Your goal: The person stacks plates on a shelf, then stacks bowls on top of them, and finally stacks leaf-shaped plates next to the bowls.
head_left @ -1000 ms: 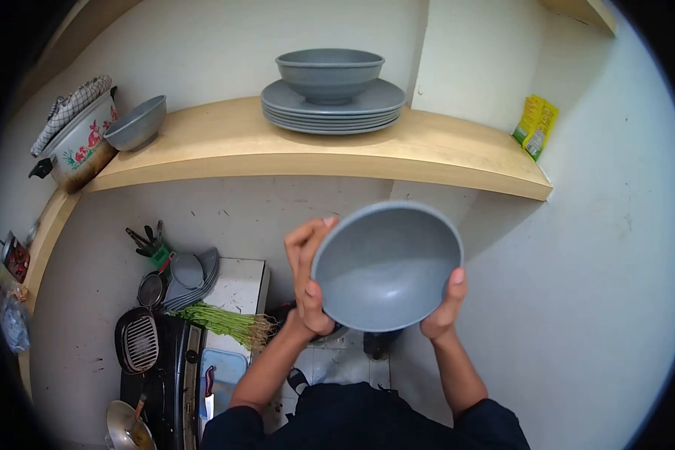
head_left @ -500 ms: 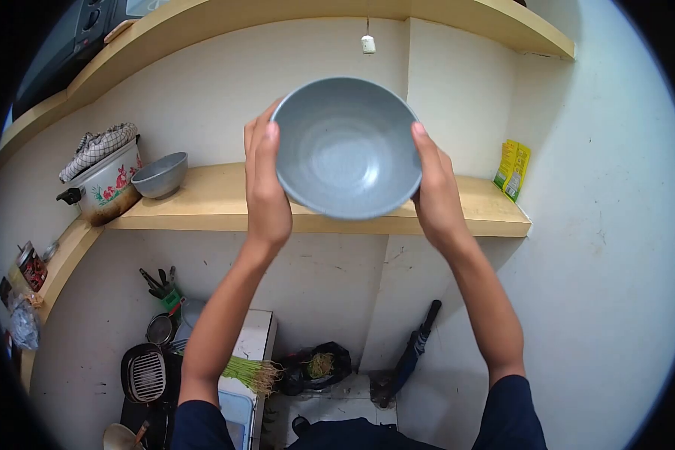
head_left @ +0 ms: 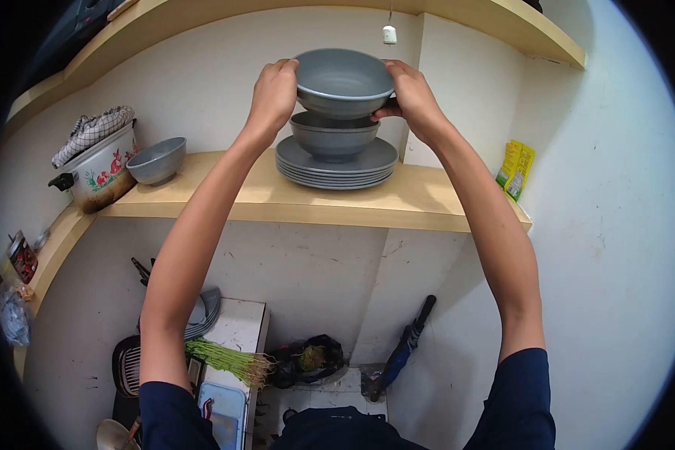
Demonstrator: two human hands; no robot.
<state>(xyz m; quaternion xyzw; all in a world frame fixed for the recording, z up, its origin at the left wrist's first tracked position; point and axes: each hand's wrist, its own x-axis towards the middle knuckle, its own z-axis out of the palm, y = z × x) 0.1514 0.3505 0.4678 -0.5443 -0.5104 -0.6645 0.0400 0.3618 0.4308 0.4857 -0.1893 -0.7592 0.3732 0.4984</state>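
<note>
Both my hands hold a grey bowl (head_left: 343,81) by its rim, upright, just above a second grey bowl (head_left: 333,136). My left hand (head_left: 274,94) grips the left side and my right hand (head_left: 406,94) the right side. The lower bowl rests on a stack of grey plates (head_left: 336,169) on the wooden shelf (head_left: 277,196). A small gap shows between the two bowls.
A third grey bowl (head_left: 157,160) and a flowered rice cooker (head_left: 97,171) with a checked cloth sit on the shelf's left. A yellow packet (head_left: 515,169) leans at its right end. Below are green stalks (head_left: 225,358), dishes, a stove and a folded umbrella (head_left: 403,349).
I have raised the bowl from chest height, turned it upright and moved it away from me over the bowl on the plates. My view has tilted up toward the shelf.
</note>
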